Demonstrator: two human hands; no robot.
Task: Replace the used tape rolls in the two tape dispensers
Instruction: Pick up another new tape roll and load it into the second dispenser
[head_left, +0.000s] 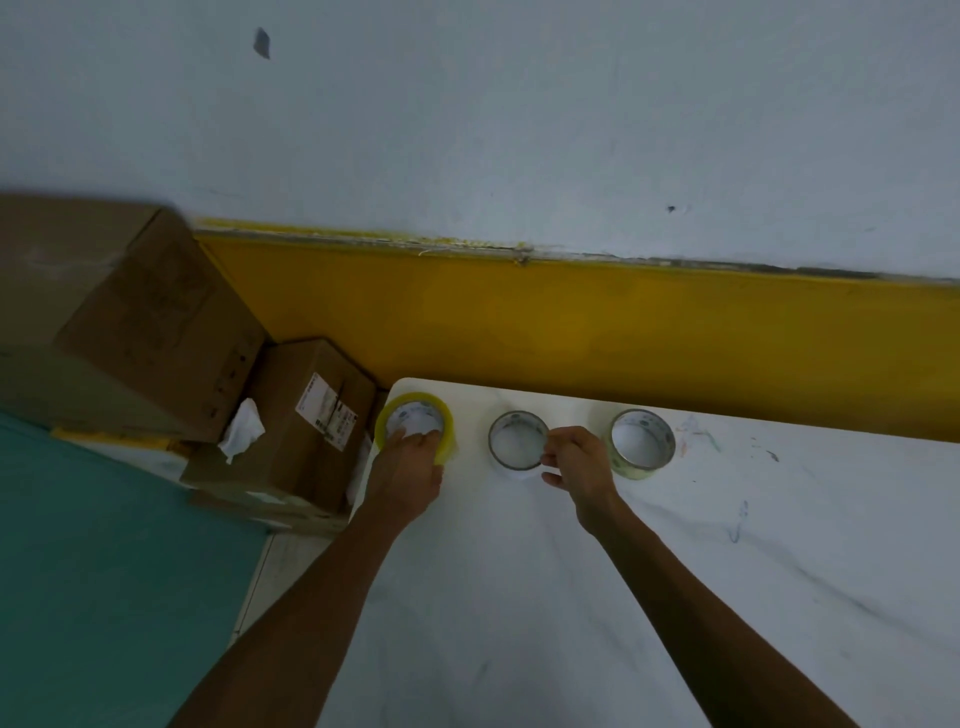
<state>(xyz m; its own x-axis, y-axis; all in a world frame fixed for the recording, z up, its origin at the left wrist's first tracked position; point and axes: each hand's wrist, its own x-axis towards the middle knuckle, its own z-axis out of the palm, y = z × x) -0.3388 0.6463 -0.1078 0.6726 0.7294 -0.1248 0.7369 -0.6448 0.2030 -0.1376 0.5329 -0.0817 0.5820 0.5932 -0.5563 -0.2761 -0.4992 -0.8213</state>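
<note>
The left hand (410, 462) grips the yellow roll (414, 422) at the table's (519, 597) far left corner, fingers dipping into its core. The right hand (574, 462) pinches the rim of the thin middle roll (518, 439); a third roll (642, 441) lies just beside. I'd guess they're light, stiff rings, best taken by the rim or core. The yellow one sits close to the edge, boxes (208, 374) below; open tabletop lies nearer the person. No dispensers in sight.

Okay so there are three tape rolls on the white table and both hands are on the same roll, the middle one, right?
Not quite. The head view shows the hands on different rolls: the left hand grips the full yellow roll at the table's corner; the right hand pinches the middle roll. Three rolls, yes.
</note>
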